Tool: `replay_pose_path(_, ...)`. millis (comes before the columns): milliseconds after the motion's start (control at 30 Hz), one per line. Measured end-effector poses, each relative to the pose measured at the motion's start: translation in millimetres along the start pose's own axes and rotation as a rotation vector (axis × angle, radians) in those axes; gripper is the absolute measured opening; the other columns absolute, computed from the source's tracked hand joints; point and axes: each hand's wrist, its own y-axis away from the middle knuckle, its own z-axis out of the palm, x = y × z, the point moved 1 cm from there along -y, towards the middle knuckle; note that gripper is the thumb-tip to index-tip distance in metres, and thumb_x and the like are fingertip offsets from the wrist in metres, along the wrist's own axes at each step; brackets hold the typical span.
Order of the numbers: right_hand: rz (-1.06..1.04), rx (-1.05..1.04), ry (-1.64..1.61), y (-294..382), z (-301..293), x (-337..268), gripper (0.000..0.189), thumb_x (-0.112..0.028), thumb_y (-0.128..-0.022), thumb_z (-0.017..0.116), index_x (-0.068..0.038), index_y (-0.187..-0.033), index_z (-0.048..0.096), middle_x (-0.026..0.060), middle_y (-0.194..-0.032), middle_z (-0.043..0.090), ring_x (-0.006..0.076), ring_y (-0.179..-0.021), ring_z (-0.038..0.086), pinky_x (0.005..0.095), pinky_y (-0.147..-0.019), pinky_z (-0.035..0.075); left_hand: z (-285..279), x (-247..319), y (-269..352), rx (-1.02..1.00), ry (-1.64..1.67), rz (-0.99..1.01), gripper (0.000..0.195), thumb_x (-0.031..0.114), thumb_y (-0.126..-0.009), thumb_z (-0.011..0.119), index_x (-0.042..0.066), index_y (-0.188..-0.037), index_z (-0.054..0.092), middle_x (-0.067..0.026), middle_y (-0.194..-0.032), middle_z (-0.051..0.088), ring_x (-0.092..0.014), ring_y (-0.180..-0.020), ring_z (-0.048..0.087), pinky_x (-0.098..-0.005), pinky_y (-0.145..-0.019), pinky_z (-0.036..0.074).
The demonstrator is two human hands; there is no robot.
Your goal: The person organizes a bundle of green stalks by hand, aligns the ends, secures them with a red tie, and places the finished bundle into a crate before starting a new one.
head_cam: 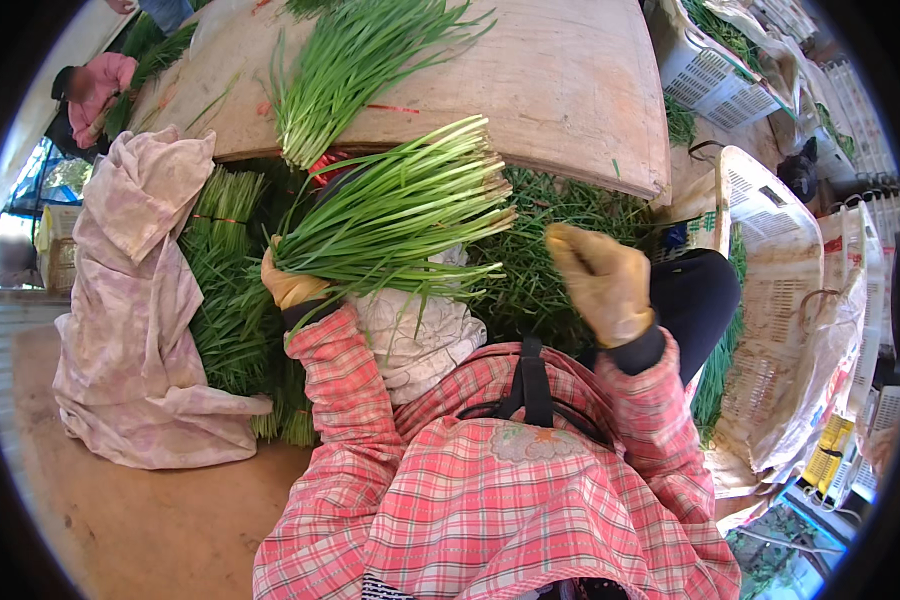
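Note:
My left hand (292, 283), in a yellowish work glove, grips a loose bunch of garlic chives (397, 210) by its leafy part. The pale cut stem ends point right and up, a little uneven. My right hand (596, 281), gloved the same way and slightly blurred, is held right of the stem ends, apart from them. Its fingers are drawn together, and I see nothing in them. Beneath both hands lies a heap of loose green leaves (536, 255). Another pile of chives (352, 71) rests on the wooden board (555, 82) ahead of me.
Tied chive bundles (229, 277) stand at left beside a draped pale cloth (131, 315). White plastic crates (772, 225) line the right side, with another crate (712, 79) beyond. A red tie strip (394, 109) lies on the board. A person in pink (105, 86) sits far left.

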Motion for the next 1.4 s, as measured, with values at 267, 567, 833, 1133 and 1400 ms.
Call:
replay_pose_path(267, 0.239, -0.155, -0.766, -17, 113, -33, 0.017, -0.018, -0.081, 0.064, -0.002, -0.085, 0.068, 0.0169, -0.068, 0.064, 0.0277, -0.059, 0.064, 0.0347, -0.054, 0.051, 19, 34, 14, -0.149, 0.597, -0.347, 0.028, 0.018, -0.092, 0.051, -0.002, -0.112, 0.053, -0.0166, -0.1, 0.065, -0.024, -0.079, 0.066, -0.0364, -0.071, 0.056)
replay_pose_path(567, -0.186, -0.183, -0.182, -11, 13, -37, 0.013, -0.01, -0.074, 0.073, -0.003, -0.084, 0.069, 0.0114, -0.071, 0.065, 0.02, -0.06, 0.063, 0.0278, -0.055, 0.051, 14, 28, 13, 0.195, 0.567, -0.27, 0.026, 0.02, -0.093, 0.047, 0.0, -0.108, 0.056, -0.0148, -0.097, 0.065, -0.024, -0.078, 0.065, -0.0354, -0.07, 0.056)
replay_pose_path(833, 0.267, -0.286, -0.305, -88, 100, -50, 0.021, -0.02, -0.084, 0.064, 0.001, -0.087, 0.067, 0.005, -0.061, 0.058, 0.0073, -0.051, 0.053, 0.0254, -0.049, 0.044, 22, 31, 3, 0.135, 0.868, -0.311, 0.027, 0.03, -0.094, 0.043, 0.01, -0.098, 0.061, -0.0009, -0.091, 0.063, -0.019, -0.085, 0.061, -0.0397, -0.077, 0.052)
replay_pose_path(1133, 0.216, -0.205, -1.555, -64, 23, 14, 0.026, -0.016, -0.087, 0.054, 0.005, -0.101, 0.061, -0.0023, -0.053, 0.044, 0.0049, -0.037, 0.029, 0.0205, -0.04, 0.025, 4, 11, -4, -0.163, 1.007, -0.223, 0.025, 0.024, -0.097, 0.041, 0.007, -0.101, 0.059, -0.0006, -0.085, 0.062, -0.017, -0.082, 0.06, -0.0372, -0.078, 0.051)
replay_pose_path(1400, -0.377, 0.082, 0.173, -84, 48, -30, 0.043, -0.029, -0.075, 0.07, -0.008, -0.11, 0.056, 0.0148, -0.116, 0.057, 0.0298, -0.096, 0.058, 0.0406, -0.081, 0.045, 11, 20, -6, -0.167, 1.001, -0.282, 0.02, 0.022, -0.095, 0.043, 0.009, -0.102, 0.057, 0.0016, -0.083, 0.059, -0.016, -0.081, 0.058, -0.0358, -0.076, 0.05)
